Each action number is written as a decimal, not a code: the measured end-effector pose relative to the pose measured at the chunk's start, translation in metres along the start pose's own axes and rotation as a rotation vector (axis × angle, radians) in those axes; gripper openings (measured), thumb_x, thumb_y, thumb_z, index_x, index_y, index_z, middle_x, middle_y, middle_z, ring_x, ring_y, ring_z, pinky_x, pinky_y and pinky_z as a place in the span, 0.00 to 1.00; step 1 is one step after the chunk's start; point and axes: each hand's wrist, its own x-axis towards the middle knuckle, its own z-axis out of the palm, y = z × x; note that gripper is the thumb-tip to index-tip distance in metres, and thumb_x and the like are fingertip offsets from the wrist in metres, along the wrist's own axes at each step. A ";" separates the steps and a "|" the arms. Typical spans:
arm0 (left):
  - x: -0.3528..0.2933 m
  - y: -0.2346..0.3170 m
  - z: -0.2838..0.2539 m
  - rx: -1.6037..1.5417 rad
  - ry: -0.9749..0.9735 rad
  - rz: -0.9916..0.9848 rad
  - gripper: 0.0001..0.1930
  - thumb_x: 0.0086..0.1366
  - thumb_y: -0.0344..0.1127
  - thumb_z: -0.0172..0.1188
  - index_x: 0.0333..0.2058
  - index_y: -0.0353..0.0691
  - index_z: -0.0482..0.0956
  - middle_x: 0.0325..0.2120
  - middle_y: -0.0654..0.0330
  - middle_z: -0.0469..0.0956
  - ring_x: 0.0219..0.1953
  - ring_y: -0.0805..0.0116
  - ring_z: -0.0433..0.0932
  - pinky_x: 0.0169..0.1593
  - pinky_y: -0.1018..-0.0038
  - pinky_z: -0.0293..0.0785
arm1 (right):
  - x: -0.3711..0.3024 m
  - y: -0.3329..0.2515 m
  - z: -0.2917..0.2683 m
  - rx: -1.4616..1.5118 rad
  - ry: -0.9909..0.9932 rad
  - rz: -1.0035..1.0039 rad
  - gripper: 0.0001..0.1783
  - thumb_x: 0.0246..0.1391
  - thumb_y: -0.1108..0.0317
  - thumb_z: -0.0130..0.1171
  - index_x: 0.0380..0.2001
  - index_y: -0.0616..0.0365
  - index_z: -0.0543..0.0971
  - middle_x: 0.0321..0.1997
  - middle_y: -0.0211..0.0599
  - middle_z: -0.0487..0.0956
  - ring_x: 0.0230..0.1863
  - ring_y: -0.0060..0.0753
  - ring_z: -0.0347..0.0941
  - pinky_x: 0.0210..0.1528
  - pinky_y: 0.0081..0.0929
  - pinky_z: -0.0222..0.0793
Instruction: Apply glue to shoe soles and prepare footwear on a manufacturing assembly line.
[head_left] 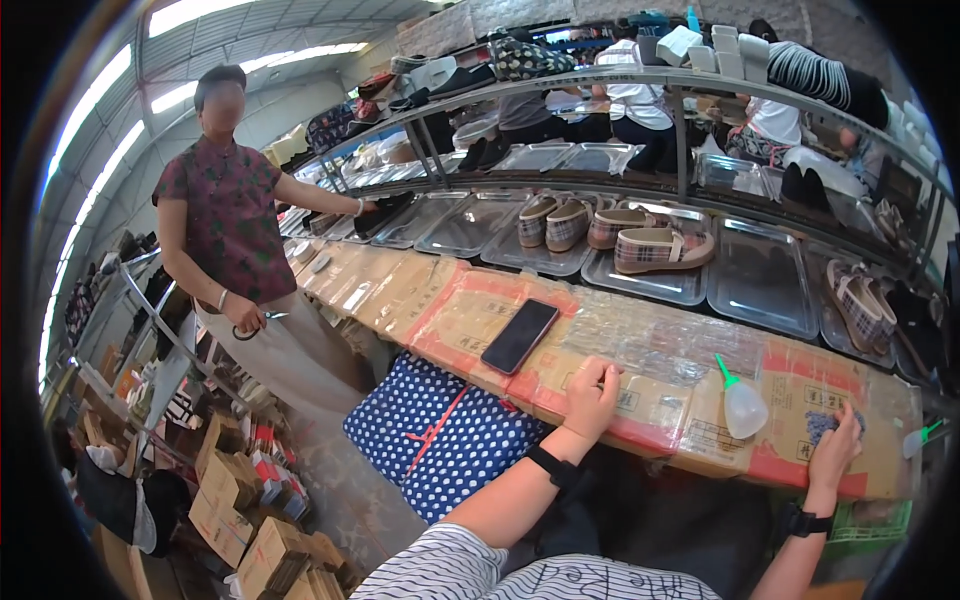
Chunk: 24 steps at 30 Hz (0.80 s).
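My left hand (pixel 592 398) rests on the front of the cardboard-covered bench (pixel 390 290), fingers curled in; whatever they may hold is hidden. To its right, my right hand (pixel 838 448) is closed on a small crumpled blue-grey cloth (pixel 820 424), which shows on both sides of the fingers. Between my hands lies a translucent squeeze bottle (pixel 745 408) with a green nozzle. Left of my left hand is a dark smartphone (pixel 520 337), lying flat. A second green-tipped bottle (pixel 918 440) lies at the bench's right end.
Behind the bench a metal rack (pixel 683 150) holds clear trays (pixel 762 275) and plaid slip-on shoes (pixel 655 248). At left stands a person (pixel 228 220) with scissors (pixel 250 330), reaching to the rack. A blue dotted bundle (pixel 440 430) sits below the bench; cardboard boxes (pixel 220 500) stand lower left.
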 end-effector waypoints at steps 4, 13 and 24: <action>0.001 -0.002 0.002 -0.011 0.005 -0.003 0.07 0.66 0.29 0.55 0.30 0.34 0.80 0.26 0.53 0.77 0.29 0.59 0.77 0.35 0.69 0.72 | 0.002 -0.002 -0.002 0.031 0.023 -0.008 0.31 0.52 0.81 0.46 0.62 0.56 0.65 0.54 0.40 0.75 0.61 0.43 0.66 0.64 0.47 0.52; -0.010 -0.002 -0.008 0.023 0.014 0.008 0.07 0.65 0.29 0.55 0.29 0.35 0.81 0.25 0.52 0.77 0.29 0.58 0.77 0.34 0.68 0.72 | -0.009 -0.009 0.004 -0.012 0.113 -0.007 0.31 0.51 0.82 0.48 0.60 0.59 0.66 0.55 0.44 0.73 0.62 0.43 0.64 0.63 0.46 0.52; 0.001 0.000 0.005 0.035 -0.036 0.047 0.07 0.65 0.27 0.54 0.29 0.35 0.79 0.26 0.52 0.76 0.30 0.57 0.76 0.36 0.67 0.71 | -0.006 -0.004 -0.007 -0.011 0.103 0.022 0.30 0.48 0.80 0.52 0.59 0.58 0.67 0.50 0.39 0.77 0.59 0.45 0.67 0.60 0.48 0.57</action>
